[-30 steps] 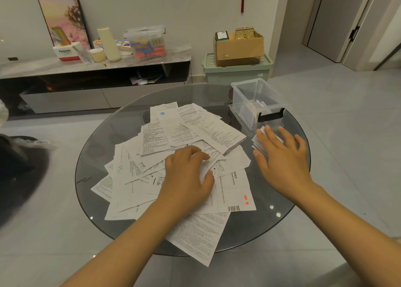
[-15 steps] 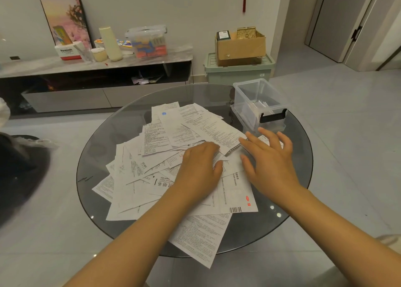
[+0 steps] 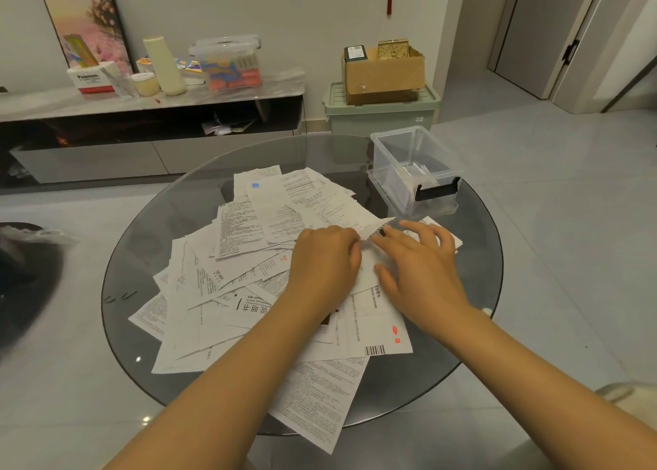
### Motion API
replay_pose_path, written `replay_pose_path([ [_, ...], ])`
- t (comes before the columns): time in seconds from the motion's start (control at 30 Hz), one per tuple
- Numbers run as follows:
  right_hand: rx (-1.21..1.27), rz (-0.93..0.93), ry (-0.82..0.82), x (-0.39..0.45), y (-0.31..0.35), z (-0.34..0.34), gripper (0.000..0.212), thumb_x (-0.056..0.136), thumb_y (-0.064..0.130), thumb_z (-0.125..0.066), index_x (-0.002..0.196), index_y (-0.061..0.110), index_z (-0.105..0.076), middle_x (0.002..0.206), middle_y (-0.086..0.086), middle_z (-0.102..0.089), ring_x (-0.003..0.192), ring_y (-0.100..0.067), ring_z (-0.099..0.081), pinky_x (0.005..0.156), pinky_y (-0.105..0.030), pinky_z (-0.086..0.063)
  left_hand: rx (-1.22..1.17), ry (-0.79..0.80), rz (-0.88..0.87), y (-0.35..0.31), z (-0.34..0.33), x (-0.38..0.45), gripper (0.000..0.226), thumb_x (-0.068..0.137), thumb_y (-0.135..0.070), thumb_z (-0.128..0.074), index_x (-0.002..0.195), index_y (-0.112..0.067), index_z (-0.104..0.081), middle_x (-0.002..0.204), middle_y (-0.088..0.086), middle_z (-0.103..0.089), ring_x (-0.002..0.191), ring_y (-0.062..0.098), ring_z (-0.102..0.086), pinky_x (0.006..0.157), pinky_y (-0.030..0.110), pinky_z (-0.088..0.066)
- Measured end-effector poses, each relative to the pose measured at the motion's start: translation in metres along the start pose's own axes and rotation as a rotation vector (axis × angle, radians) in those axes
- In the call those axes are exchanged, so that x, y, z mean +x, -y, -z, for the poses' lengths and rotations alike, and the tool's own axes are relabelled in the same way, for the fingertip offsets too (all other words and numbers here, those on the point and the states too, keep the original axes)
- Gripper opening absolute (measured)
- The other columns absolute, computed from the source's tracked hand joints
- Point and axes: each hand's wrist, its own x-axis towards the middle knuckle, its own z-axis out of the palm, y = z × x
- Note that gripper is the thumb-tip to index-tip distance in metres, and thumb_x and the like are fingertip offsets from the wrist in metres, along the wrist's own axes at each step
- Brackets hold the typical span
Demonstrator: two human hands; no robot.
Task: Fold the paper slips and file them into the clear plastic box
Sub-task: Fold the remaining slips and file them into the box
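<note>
Step looks like picking a slip [image 3: 369,274] off the pile at counter [image 3: 170,227] centre: left hand [image 3: 325,259] grip curled on it, right hand [image 3: 423,267] spread flat beside; next, fold & file in box [image 3: 416,170] at 1 o'clock.

Loose paper slips [image 3: 256,256] covered most of the round glass table [image 3: 476,291], leaving bare glass along the far rim and the left edge. The clear plastic box [image 3: 414,170] stood at the far right with its top open; folded slips seemed to lie inside it.
</note>
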Motion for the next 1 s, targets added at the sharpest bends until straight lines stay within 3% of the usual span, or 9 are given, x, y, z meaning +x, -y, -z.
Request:
replay_pose_path([
  [0.13, 0.186, -0.070, -0.033, 0.001, 0.001, 0.007, 0.040, 0.082, 0.017, -0.066, 0.120, 0.017, -0.055, 0.126, 0.001, -0.053, 0.120, -0.017, -0.035, 0.095, -0.026, -0.023, -0.147, 0.001, -0.033, 0.000, 0.012, -0.012, 0.028, 0.086, -0.029, -0.046, 0.089, -0.009, -0.067, 0.082, 0.002, -0.066, 0.075, 0.024, -0.059, 0.069, 0.033, -0.043],
  [0.27, 0.325, -0.096, 0.062, 0.000, 0.000, 0.014, 0.043, 0.080, 0.025, -0.070, 0.119, 0.025, -0.053, 0.116, 0.013, -0.047, 0.114, -0.004, -0.029, 0.091, -0.016, -0.021, -0.366, 0.107, 0.040, -0.001, 0.025, -0.033, 0.035, 0.078, -0.035, -0.044, 0.096, -0.016, -0.066, 0.091, -0.004, -0.067, 0.081, 0.013, -0.058, 0.071, 0.030, -0.046],
  [0.43, 0.626, -0.213, 0.337, -0.004, 0.003, 0.022, 0.020, 0.078, 0.030, -0.071, 0.092, 0.033, -0.057, 0.092, 0.022, -0.055, 0.091, -0.003, -0.052, 0.072, -0.013, -0.042, -0.617, 0.109, 0.214, 0.000, 0.042, -0.050, 0.013, 0.072, -0.027, -0.044, 0.061, -0.021, -0.047, 0.055, -0.009, -0.046, 0.053, 0.005, -0.040, 0.050, 0.018, -0.031],
  [0.57, 0.829, -0.312, 0.414, -0.005, 0.011, 0.029, 0.029, 0.079, 0.031, -0.071, 0.097, 0.036, -0.049, 0.087, 0.023, -0.062, 0.081, -0.001, -0.063, 0.066, -0.016, -0.051, -0.716, 0.082, 0.410, 0.003, 0.050, -0.053, 0.017, 0.070, -0.029, -0.040, 0.058, -0.019, -0.042, 0.057, -0.009, -0.042, 0.056, 0.007, -0.038, 0.054, 0.023, -0.031],
  [0.67, 0.886, -0.334, 0.439, -0.003, 0.013, 0.031, 0.031, 0.081, 0.031, -0.069, 0.101, 0.036, -0.045, 0.084, 0.011, -0.068, 0.079, -0.005, -0.066, 0.069, -0.019, -0.052, -0.834, 0.042, 0.594, 0.009, 0.052, -0.053, 0.023, 0.077, -0.029, -0.043, 0.055, -0.025, -0.036, 0.058, -0.010, -0.039, 0.061, 0.013, -0.037, 0.061, 0.032, -0.031],
  [0.77, 0.836, -0.297, 0.420, -0.004, 0.019, 0.026, 0.034, 0.083, 0.025, -0.068, 0.106, 0.032, -0.044, 0.066, 0.012, -0.063, 0.063, -0.001, -0.059, 0.062, -0.012, -0.045, -0.795, 0.022, 0.651, 0.015, 0.052, -0.055, 0.021, 0.088, -0.025, -0.044, 0.069, -0.018, -0.040, 0.068, -0.002, -0.043, 0.066, 0.018, -0.040, 0.062, 0.036, -0.033],
  [0.87, 0.797, -0.298, 0.389, -0.004, 0.024, 0.022, 0.035, 0.084, 0.022, -0.066, 0.108, 0.032, -0.042, 0.061, 0.015, -0.059, 0.060, -0.002, -0.055, 0.063, -0.017, -0.047, -0.712, 0.011, 0.618, 0.014, 0.053, -0.057, 0.008, 0.092, -0.021, -0.048, 0.100, -0.023, -0.049, 0.081, -0.007, -0.054, 0.066, 0.010, -0.051, 0.060, 0.024, -0.039],
  [0.93, 0.690, -0.283, 0.375, -0.004, 0.028, 0.020, 0.041, 0.084, 0.022, -0.065, 0.116, 0.031, -0.041, 0.075, 0.007, -0.061, 0.067, -0.007, -0.055, 0.070, -0.026, -0.047, -0.642, 0.013, 0.534, 0.016, 0.054, -0.061, 0.034, 0.091, -0.020, -0.055, 0.120, -0.030, -0.040, 0.098, -0.014, -0.053, 0.080, 0.003, -0.056, 0.062, 0.015, -0.041],
  [1.0, 0.571, -0.248, 0.356, -0.004, 0.029, 0.017, 0.050, 0.084, 0.024, -0.065, 0.126, 0.031, -0.038, 0.081, 0.006, -0.058, 0.071, -0.006, -0.053, 0.070, -0.026, -0.046, -0.518, 0.046, 0.395, 0.020, 0.053, -0.065, 0.055, 0.087, -0.021, -0.061, 0.133, -0.031, -0.034, 0.117, -0.012, -0.043, 0.097, 0.003, -0.053, 0.077, 0.017, -0.047],
])
